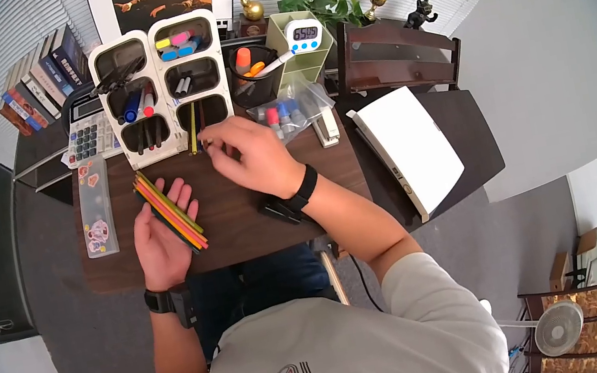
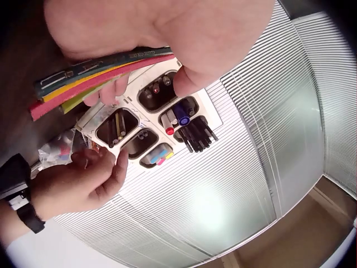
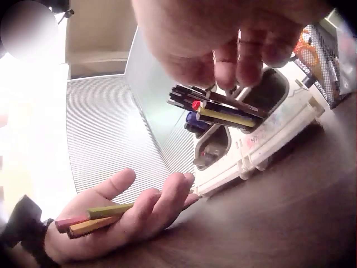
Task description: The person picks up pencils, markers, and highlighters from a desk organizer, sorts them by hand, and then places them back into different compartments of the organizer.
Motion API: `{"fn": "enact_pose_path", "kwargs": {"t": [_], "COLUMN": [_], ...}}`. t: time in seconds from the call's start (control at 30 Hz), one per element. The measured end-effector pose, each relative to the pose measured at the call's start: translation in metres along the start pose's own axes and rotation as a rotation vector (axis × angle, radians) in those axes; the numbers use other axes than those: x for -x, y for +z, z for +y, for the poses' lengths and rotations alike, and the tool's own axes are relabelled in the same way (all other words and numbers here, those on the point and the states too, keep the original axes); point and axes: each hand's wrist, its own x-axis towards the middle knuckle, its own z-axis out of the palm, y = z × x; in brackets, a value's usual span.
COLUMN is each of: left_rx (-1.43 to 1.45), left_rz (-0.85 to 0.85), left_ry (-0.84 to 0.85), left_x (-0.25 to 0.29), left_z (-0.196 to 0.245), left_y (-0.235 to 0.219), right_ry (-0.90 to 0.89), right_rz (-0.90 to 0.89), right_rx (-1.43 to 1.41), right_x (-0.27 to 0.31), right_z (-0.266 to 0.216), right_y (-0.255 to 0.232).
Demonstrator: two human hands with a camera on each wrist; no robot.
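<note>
Several coloured pencils (image 1: 174, 212), yellow-green, pink, orange and dark green, lie slanted across my upturned left hand (image 1: 157, 235). Its cupped fingers hold them, as the right wrist view also shows. My right hand (image 1: 257, 154) is at the front of the lower right compartment of a white organizer (image 1: 160, 91), fingers bent loosely downward. Beside its fingertips, a yellow pencil (image 3: 226, 116) and darker ones lean out of that compartment. Other compartments hold black pens (image 2: 196, 135), blue and red markers (image 1: 138, 103) and highlighters (image 1: 179, 44).
A clear sticker-covered case (image 1: 97, 210) lies left, below a calculator (image 1: 88, 136). Right of the organizer stand a mesh pen cup (image 1: 246, 93), a bag of small bottles (image 1: 290, 116), a stapler (image 1: 326, 130) and a timer (image 1: 304, 35). A white box (image 1: 411, 146) lies farther right.
</note>
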Motion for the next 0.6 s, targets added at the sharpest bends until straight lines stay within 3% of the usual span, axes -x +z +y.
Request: {"fn": "enact_pose_path", "kwargs": {"t": [0.1, 0.13, 0.2, 0.27, 0.47, 0.53, 0.6], "left_rx": [0.048, 0.071, 0.085, 0.055, 0.085, 0.068, 0.059], "left_rz": [0.035, 0.008, -0.004, -0.012, -0.014, -0.018, 0.002], "left_ry": [0.011, 0.012, 0.017, 0.012, 0.010, 0.011, -0.003], "left_x": [0.000, -0.001, 0.000, -0.001, -0.001, -0.002, -0.002], "left_z": [0.000, -0.001, 0.000, 0.001, -0.001, 0.000, 0.000], "left_y": [0.002, 0.002, 0.002, 0.002, 0.000, -0.001, -0.001], "right_ry": [-0.067, -0.021, -0.016, -0.057, -0.058, -0.154, -0.231], "right_rz": [-0.269, -0.469, -0.654, -0.687, -0.515, -0.225, -0.017], "right_rx": [-0.282, -0.372, -0.353, -0.346, -0.323, -0.450, -0.353], "right_x": [0.005, 0.008, 0.015, 0.020, 0.011, 0.009, 0.008], "right_z": [-0.013, -0.016, -0.024, -0.023, -0.026, -0.027, -0.019], "right_y": [0.002, 0.006, 0.011, 0.019, 0.007, 0.004, -0.004]}}
